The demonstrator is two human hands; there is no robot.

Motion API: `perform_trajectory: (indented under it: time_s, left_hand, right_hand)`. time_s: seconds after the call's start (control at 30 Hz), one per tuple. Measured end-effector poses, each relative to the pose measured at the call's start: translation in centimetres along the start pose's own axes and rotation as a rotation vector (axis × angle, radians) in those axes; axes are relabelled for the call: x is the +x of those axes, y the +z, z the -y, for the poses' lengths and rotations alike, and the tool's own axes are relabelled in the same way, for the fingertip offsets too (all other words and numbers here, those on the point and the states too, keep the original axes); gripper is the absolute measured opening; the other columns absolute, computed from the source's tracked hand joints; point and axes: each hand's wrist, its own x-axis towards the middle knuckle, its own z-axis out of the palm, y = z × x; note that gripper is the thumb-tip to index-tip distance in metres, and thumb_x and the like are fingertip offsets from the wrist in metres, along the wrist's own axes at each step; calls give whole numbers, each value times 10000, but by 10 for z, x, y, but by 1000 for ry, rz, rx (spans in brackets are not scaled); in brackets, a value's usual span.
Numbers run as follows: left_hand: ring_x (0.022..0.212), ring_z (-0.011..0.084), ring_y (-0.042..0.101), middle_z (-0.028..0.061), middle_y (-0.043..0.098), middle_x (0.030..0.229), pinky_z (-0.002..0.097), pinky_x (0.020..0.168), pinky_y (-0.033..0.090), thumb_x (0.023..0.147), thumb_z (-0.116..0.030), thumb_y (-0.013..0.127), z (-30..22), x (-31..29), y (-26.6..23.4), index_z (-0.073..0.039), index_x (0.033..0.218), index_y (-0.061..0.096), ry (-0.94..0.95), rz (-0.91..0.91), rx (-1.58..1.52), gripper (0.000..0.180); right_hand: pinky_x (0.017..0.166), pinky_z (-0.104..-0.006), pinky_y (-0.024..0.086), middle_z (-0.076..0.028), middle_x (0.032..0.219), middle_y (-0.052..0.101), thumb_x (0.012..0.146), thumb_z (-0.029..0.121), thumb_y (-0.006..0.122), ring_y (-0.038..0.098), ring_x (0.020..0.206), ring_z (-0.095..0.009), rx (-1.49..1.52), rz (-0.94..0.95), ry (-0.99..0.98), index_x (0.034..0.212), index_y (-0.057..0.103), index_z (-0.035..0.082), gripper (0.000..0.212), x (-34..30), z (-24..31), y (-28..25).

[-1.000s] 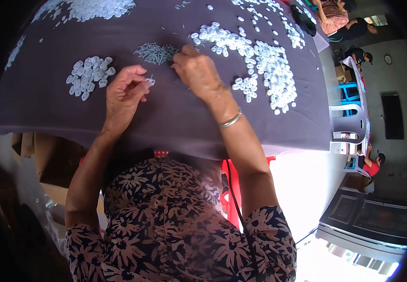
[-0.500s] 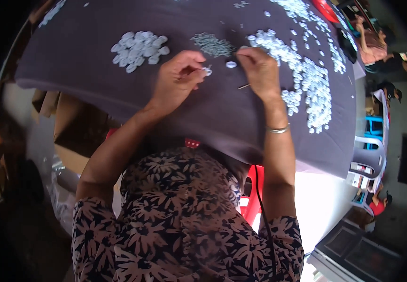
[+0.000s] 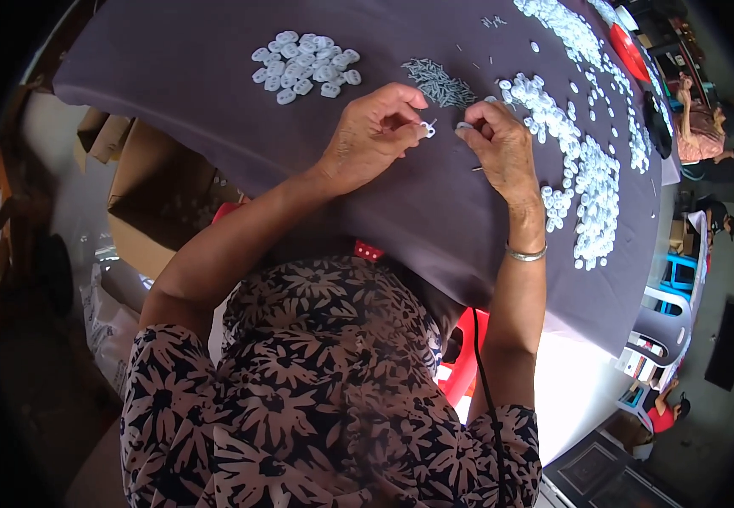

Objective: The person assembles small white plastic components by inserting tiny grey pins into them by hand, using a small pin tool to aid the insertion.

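My left hand (image 3: 373,135) pinches a small white plastic clip (image 3: 429,130) with a thin screw sticking up from it. Facing it, my right hand (image 3: 504,151) is closed with thumb and fingertips on a white oval plastic piece (image 3: 463,126), mostly covered by the fingers. A thin metal rod (image 3: 477,168) pokes out below the right palm; its other end is hidden. Just beyond both hands lies a heap of grey screws (image 3: 439,82). A pile of white oval pieces (image 3: 306,63) sits to the far left of them.
Many loose white pieces (image 3: 595,203) spread over the right of the dark tablecloth (image 3: 409,195). A red dish (image 3: 629,52) stands at the far right. Below the table's left edge is an open cardboard box (image 3: 142,199). Other people (image 3: 699,131) are off to the right.
My right fingers have taken up the white oval piece that lay on the cloth. The left hand still pinches its clip and screw. The whole view has shifted, so the table appears moved right.
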Motion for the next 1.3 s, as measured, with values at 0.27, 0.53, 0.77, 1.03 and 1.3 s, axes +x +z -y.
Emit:
perform_trajectory:
  time_s: [0.27, 0.53, 0.77, 1.03, 1.3]
  left_hand:
    - [661, 35, 543, 11, 612, 786, 196, 547, 467, 826, -42, 642, -3, 1, -1, -41, 1039, 547, -29, -12, 13, 232]
    - [653, 38, 541, 13, 614, 787, 198, 546, 467, 825, -44, 641, -1, 1, 0, -38, 1044, 545, -41, -4, -28, 239]
    - [644, 40, 531, 13, 611, 773, 204, 547, 469, 822, -50, 647, 0, 1, 0, -33, 1040, 542, -10, 5, -40, 243]
    - [732, 62, 582, 20, 638, 849, 207, 591, 478, 838, -18, 623, -2, 1, -2, -57, 1097, 522, -47, 33, 7, 280]
    - [732, 62, 580, 18, 635, 847, 204, 588, 481, 852, -27, 613, -3, 0, -2, -58, 1107, 515, -39, 15, 10, 275]
  right_hand:
    - [537, -182, 365, 44, 758, 566, 839, 10, 638, 440, 602, -33, 721, -72, 32, 896, 628, 17, 58, 5, 16, 12]
    - [555, -178, 371, 42, 764, 587, 850, 25, 630, 453, 626, -28, 662, -36, 28, 954, 663, 22, 109, 3, 22, 14]
    - [604, -162, 400, 41, 801, 606, 845, 19, 639, 496, 693, -23, 660, -31, -23, 935, 665, 14, 94, 3, 23, 16]
    - [633, -164, 428, 29, 812, 613, 842, 11, 644, 519, 713, -29, 697, 60, -5, 915, 660, 13, 75, 2, 22, 17]
    - [656, -173, 452, 13, 838, 611, 845, -33, 618, 553, 750, -41, 744, 129, -26, 934, 631, 6, 98, 2, 20, 22]
